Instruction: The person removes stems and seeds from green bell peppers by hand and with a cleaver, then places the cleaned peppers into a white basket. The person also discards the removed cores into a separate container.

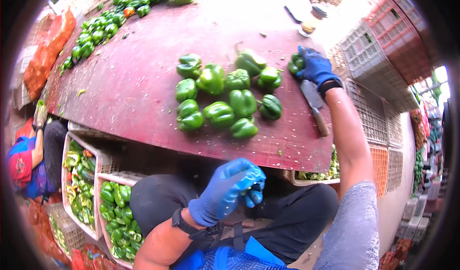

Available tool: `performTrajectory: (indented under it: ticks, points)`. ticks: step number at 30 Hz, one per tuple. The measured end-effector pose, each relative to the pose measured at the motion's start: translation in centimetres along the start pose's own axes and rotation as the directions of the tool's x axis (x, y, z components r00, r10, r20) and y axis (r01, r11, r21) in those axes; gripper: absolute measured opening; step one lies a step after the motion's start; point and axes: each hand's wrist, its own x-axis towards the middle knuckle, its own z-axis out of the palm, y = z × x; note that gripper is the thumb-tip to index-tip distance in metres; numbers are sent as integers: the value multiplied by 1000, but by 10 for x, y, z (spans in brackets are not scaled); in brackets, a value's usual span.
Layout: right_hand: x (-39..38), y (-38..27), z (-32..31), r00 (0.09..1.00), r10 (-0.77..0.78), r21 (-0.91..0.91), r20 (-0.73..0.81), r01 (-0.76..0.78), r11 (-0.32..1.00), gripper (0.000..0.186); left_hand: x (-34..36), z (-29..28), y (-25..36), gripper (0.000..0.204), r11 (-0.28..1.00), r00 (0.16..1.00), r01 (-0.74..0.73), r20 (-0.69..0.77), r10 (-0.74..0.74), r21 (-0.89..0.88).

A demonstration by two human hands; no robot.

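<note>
My right hand (316,69), in a blue glove, is stretched out to the table's right side with its fingers wrapped round a dark green bell pepper (294,65). Just below that hand lies a knife (312,97) with a broad blade and a wooden handle. My left hand (235,186), also gloved in blue, is held over my lap with curled fingers; what it holds, if anything, is hidden. Between the hands, a loose group of several green bell peppers (219,114) rests on the red tabletop (143,97).
A long heap of green peppers (110,26) lines the table's far left. At my left stand a crate of whole peppers (103,212) and a crate of cut pieces (67,208). Stacked crates (369,50) rise at right, near a jar (314,21). Another person (33,160) sits far left.
</note>
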Motion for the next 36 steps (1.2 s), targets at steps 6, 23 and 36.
performTrajectory:
  ticks: [6, 23, 36]
  points:
    - [32, 4, 0, 988, -93, 107, 123, 79, 991, 92, 2, -2, 6, 22, 979, 1000, 31, 10, -29, -201]
    - [49, 53, 87, 999, 21, 456, 24, -29, 889, 69, 39, 0, -29, 16, 895, 922, -354, 56, 382, -272]
    - [-142, 13, 1, 992, -109, 733, 58, 32, 679, 73, -183, -117, 16, 28, 730, 650, -673, -376, 661, 120]
